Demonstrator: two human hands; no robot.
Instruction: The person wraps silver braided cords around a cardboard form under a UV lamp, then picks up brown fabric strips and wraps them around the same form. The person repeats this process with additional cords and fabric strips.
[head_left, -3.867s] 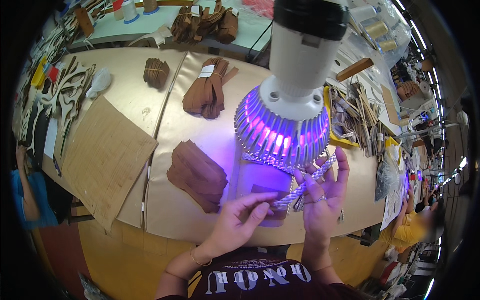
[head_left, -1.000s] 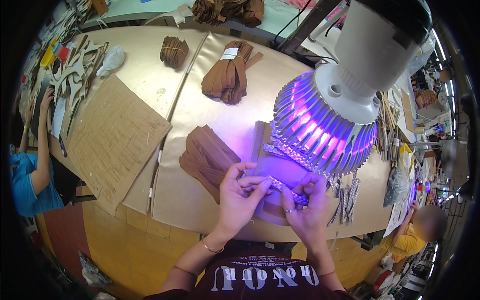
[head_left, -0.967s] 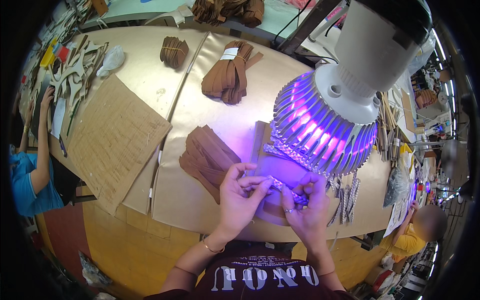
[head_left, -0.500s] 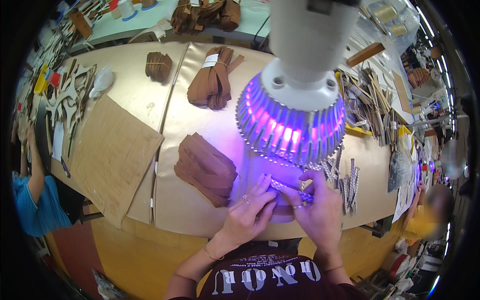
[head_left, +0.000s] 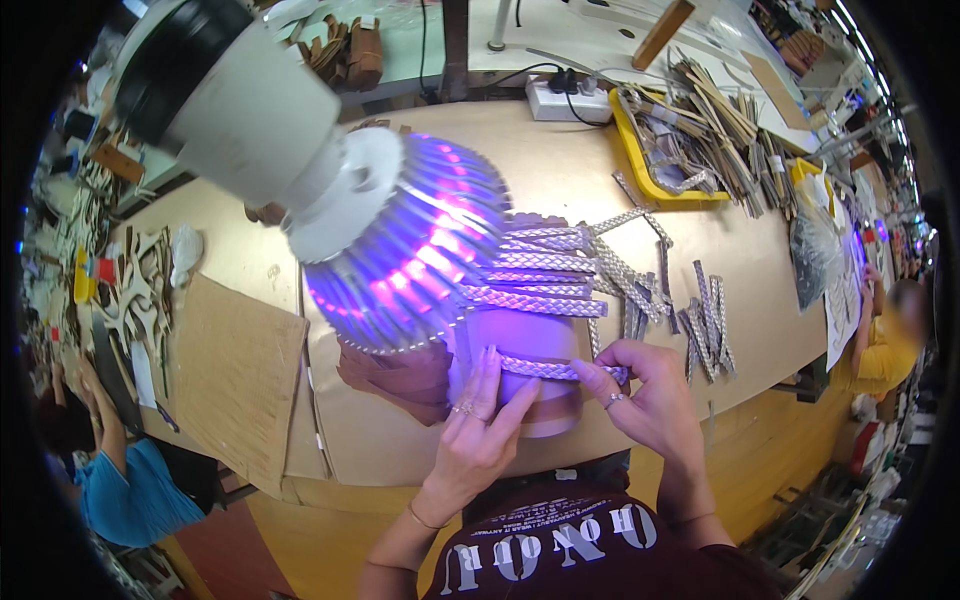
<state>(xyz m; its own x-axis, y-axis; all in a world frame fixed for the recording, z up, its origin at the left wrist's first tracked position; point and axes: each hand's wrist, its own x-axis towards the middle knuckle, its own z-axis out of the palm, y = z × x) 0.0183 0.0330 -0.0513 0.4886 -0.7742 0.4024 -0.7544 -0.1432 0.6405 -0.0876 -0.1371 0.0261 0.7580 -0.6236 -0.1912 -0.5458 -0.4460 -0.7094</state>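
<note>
A silvery braided strip (head_left: pixel 540 369) runs left to right in front of me, lit violet. My left hand (head_left: pixel 478 430) has its fingertips at the strip's left end, the thumb along its lower edge. My right hand (head_left: pixel 645 400) pinches the right end between thumb and forefinger. Beneath the strip lies a smooth, curved brown piece (head_left: pixel 555 412); its material is unclear under the violet light. Several more braided strips (head_left: pixel 540 262) lie side by side just beyond my hands. The finned lamp (head_left: pixel 420 240) hangs over the work and hides part of the table.
Brown flat strips (head_left: pixel 395 375) are stacked left of my hands. A cardboard sheet (head_left: pixel 235 380) lies farther left. More braided pieces (head_left: pixel 710 320) rest at right, below a yellow tray (head_left: pixel 640 170) of strips. A power strip (head_left: pixel 565 100) stands behind. Co-workers sit at both sides.
My view has shifted, so the lamp now appears farther left and the row of braided strips shows. My hands have moved apart along the strip, which lies straighter over the brown piece.
</note>
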